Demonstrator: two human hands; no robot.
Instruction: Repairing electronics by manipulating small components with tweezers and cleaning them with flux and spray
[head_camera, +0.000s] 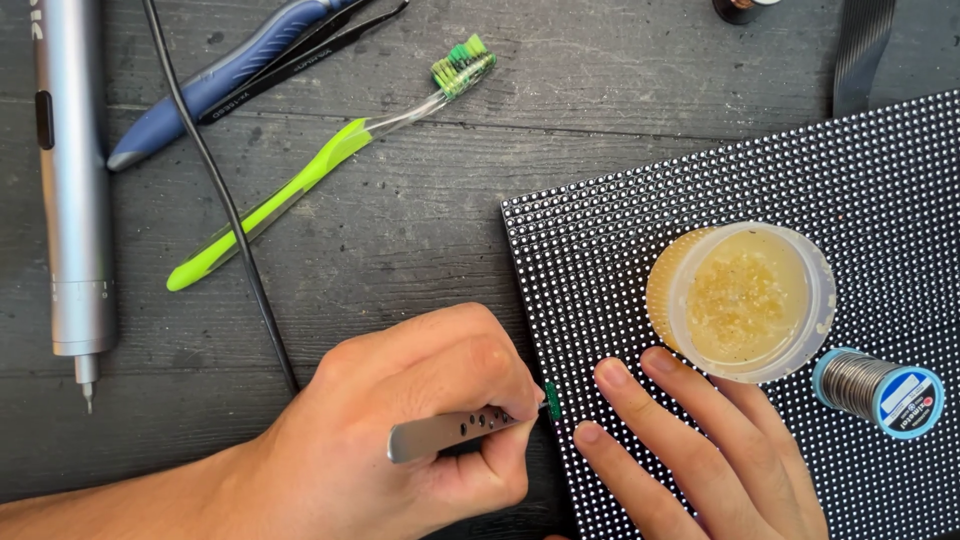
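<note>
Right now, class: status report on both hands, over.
Left hand pinching tweezers at LED panel edge. Right hand flat on panel. Paste jar, solder spool close by.

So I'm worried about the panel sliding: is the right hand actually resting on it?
Touching. The head view shows the right hand lying flat on the dotted panel, fingertips pressed down.

An electronics repair bench: a dark, scuffed wooden worktop (420, 230) carries a silver electric screwdriver (72, 180), a solder spool (880, 392), a tub of yellowish flux (745, 300) (set on a dotted LED panel (700, 200)) and a green cleaning toothbrush (320, 165).
</note>
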